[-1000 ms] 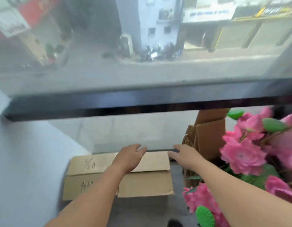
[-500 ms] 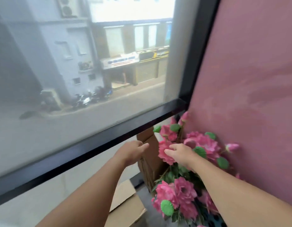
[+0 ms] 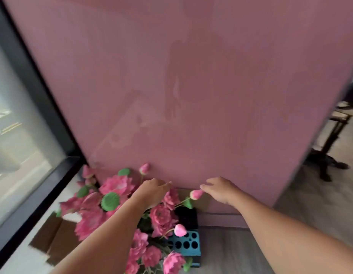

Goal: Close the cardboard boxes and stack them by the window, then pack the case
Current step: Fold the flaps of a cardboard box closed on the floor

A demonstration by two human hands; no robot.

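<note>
Both hands reached out over a bunch of pink artificial flowers [image 3: 120,206] standing on the floor against a pink wall [image 3: 191,86]. The left hand [image 3: 151,191] hung with loosely curled fingers, holding nothing; the right hand [image 3: 221,189] was relaxed too, its fingertips just beside a pink bud [image 3: 196,194] (contact could not be told through the blur). A flattened cardboard box [image 3: 51,242] lay on the floor near the window [image 3: 19,155], at the flowers' left. A teal holed crate [image 3: 184,244] sat beneath the blooms.
</note>
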